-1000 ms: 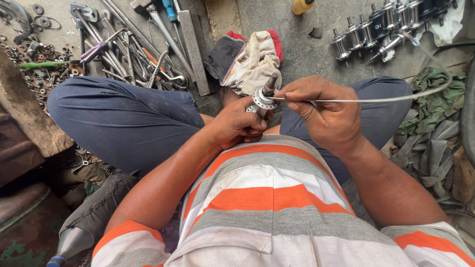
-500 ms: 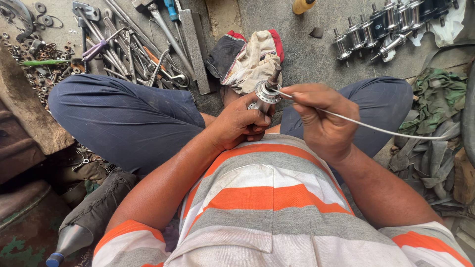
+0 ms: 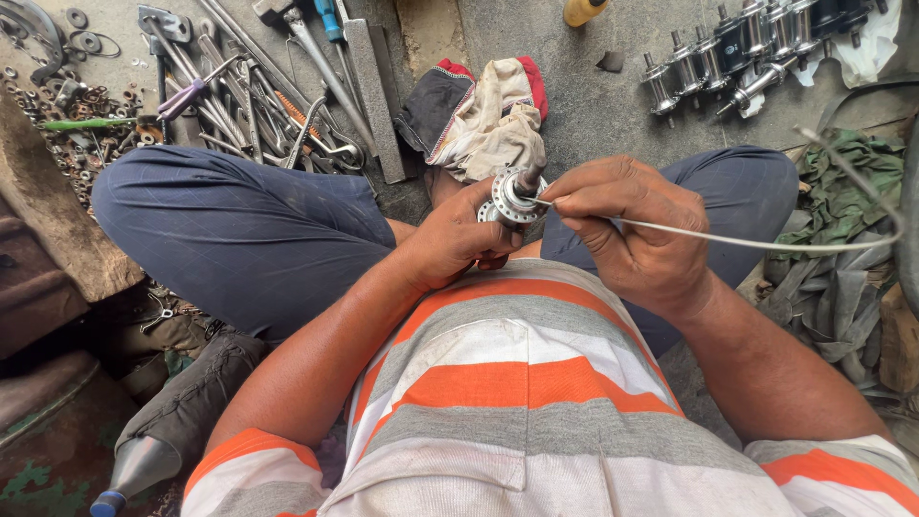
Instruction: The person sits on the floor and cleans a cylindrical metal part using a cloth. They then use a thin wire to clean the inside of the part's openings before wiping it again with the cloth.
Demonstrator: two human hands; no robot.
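At ten o'clock on the concrete floor [image 3: 574,105], beyond my left knee, lies a heap of wrenches and long metal tools [image 3: 249,86], with loose nuts and washers [image 3: 67,105] scattered to their left. At seven o'clock, close by my left hip, a dark oil bottle with a blue cap [image 3: 144,464] lies on its side.

Moving toward the middle, a crumpled rag with red edges [image 3: 483,110] sits at twelve o'clock, just past my crossed legs. My left hand [image 3: 450,239] is curled tight around a shiny metal wheel hub [image 3: 512,196], gripping it from below, the flange facing up between my knees.

My right hand [image 3: 632,225] is just beside the hub at its three o'clock, thumb and fingers pinched shut on a thin spoke [image 3: 766,242], whose near end meets the hub flange. It runs off toward three o'clock and curves up at the far end.

At one o'clock a row of more hubs [image 3: 737,53] lies on the floor, well apart from my hands, and at three o'clock a pile of green cloth and old rubber strips [image 3: 842,239].
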